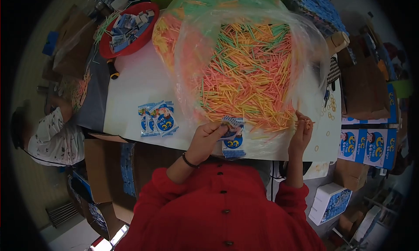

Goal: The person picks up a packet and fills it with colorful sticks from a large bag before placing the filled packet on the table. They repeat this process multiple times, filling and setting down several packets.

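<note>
My left hand (205,139) is closed on the edge of a blue-and-white packet (235,123), at the near side of the table. Right below it, a second blue packet (234,147) with a yellow cartoon print lies at the table edge, partly covered by the first. My right hand (300,135) is raised over the near right of the table, fingers curled round a few thin pink-orange sticks whose ends show. Between and beyond the hands, a large clear plastic bag (316,45) lies spread open, full of loose pink, yellow and green sticks (248,76).
Several filled-looking packets (159,118) overlap on the left of the white table (131,89). Behind them stand a red bowl (150,26) of packets and a black-and-yellow handle (113,69). Rubber bands (330,107) lie at right, near printed cartons (369,146). Another person (56,133) sits at far left.
</note>
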Motion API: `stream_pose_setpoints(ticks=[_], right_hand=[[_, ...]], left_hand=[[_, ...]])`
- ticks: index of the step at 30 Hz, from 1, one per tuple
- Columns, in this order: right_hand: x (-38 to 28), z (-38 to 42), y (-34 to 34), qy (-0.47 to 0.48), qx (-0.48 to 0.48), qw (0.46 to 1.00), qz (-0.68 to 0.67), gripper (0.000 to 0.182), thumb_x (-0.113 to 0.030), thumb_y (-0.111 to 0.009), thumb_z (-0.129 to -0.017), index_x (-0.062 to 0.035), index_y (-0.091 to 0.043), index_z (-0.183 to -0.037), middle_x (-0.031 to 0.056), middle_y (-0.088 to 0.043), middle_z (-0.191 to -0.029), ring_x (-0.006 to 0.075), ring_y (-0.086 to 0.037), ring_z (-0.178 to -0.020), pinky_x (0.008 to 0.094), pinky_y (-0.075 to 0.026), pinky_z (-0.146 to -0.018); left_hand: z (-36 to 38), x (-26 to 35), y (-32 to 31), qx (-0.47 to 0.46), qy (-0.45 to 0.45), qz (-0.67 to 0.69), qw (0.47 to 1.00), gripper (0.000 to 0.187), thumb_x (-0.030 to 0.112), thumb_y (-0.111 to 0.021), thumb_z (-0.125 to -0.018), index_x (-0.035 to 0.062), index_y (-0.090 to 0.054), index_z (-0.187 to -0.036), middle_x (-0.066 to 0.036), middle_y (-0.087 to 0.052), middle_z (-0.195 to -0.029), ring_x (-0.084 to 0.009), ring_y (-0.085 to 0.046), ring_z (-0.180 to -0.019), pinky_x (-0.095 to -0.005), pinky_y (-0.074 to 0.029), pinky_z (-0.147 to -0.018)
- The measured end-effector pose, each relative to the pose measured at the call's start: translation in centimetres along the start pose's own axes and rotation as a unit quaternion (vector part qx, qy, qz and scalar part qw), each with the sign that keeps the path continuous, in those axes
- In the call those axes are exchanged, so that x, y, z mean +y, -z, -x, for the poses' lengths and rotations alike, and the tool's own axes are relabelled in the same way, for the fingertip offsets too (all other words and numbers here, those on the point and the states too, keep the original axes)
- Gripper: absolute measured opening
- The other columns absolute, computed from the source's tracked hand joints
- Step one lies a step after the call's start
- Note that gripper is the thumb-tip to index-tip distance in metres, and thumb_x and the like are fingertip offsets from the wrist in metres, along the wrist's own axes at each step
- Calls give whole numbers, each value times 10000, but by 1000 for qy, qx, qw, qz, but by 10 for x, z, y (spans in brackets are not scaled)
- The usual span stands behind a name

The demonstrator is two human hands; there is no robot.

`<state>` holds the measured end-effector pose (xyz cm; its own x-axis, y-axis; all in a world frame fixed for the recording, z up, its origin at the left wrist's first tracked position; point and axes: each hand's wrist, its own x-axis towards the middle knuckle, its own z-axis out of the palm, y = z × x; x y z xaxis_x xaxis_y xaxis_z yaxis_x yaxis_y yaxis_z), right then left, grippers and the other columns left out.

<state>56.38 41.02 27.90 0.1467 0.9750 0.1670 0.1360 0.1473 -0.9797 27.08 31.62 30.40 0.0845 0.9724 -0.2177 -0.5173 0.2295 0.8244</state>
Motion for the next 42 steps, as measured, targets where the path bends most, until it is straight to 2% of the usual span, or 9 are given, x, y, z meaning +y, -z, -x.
stream_pose_setpoints(ticks=[6,15,19,21,25,34,36,40,42], right_hand=[[-69,19,-54,-71,-152,937,-308,217,-288,-385,-1029,-86,-461,-1043,224,-607,-1184,316,-528,-1206,436,-318,-1079],[-107,30,-113,84,-299,928,-204,184,-292,-411,-1011,-116,-456,-1043,150,-672,-1102,307,-282,-1409,483,74,-1147],[-94,31,-115,109,-340,929,-96,131,-233,-421,-999,-120,-470,-1041,121,-674,-1119,291,-246,-1427,485,91,-1135],[-99,31,-110,190,-394,897,70,142,-173,-428,-979,-104,-483,-1090,85,-679,-1119,281,-246,-1429,492,62,-1135],[-113,27,-106,200,-407,888,73,169,-125,-462,-963,-91,-518,-1119,23,-653,-1171,284,-349,-1377,508,-15,-1133],[-112,22,-113,78,-323,934,-129,219,-182,-395,-1014,-65,-569,-1074,110,-683,-1091,278,-493,-1268,457,-193,-1132],[-120,25,-119,22,-167,946,-276,261,-205,-354,-1031,-41,-547,-1095,102,-683,-930,228,-596,-1090,413,-406,-999],[-120,9,-99,41,-258,886,-383,218,-170,-469,-992,-28,-512,-1152,50,-617,-809,151,-601,-820,322,-493,-713],[-139,14,-99,78,-284,956,-8,200,-124,-601,-907,-26,-574,-1080,17,-537,-721,115,-499,-647,303,-422,-557]], left_hand=[[3,2,-7,3,-42,-50,998,215,-12,-575,-912,-48,-647,-1112,-75,-692,-1031,-105,-641,-917,-243,-519,-814],[4,3,-14,7,-110,-140,984,234,-32,-564,-914,-44,-638,-1137,-82,-692,-1030,-106,-642,-919,-236,-526,-809],[5,-4,-5,1,-116,-156,981,245,-11,-555,-928,-37,-624,-1162,-84,-682,-1056,-109,-630,-952,-241,-514,-830],[5,-6,-4,-13,-100,-115,988,253,-3,-542,-938,-32,-615,-1178,-84,-674,-1070,-111,-621,-976,-247,-505,-852],[-2,-12,-6,-68,-103,-24,992,281,2,-491,-962,-24,-575,-1229,-82,-642,-1137,-121,-594,-1045,-265,-476,-914],[-1,-1,-17,-94,-67,39,993,255,18,-447,-984,-22,-565,-1207,-86,-616,-1194,-136,-569,-1106,-291,-439,-977],[2,1,-13,-90,-70,30,993,256,18,-441,-986,-22,-563,-1207,-84,-617,-1195,-137,-571,-1103,-291,-438,-977],[9,5,-6,-94,-99,25,990,255,36,-432,-994,-21,-555,-1210,-76,-619,-1192,-134,-573,-1095,-287,-438,-971],[13,4,-3,-73,-94,1,993,255,43,-431,-996,-20,-555,-1210,-76,-621,-1183,-132,-573,-1092,-286,-440,-969]])
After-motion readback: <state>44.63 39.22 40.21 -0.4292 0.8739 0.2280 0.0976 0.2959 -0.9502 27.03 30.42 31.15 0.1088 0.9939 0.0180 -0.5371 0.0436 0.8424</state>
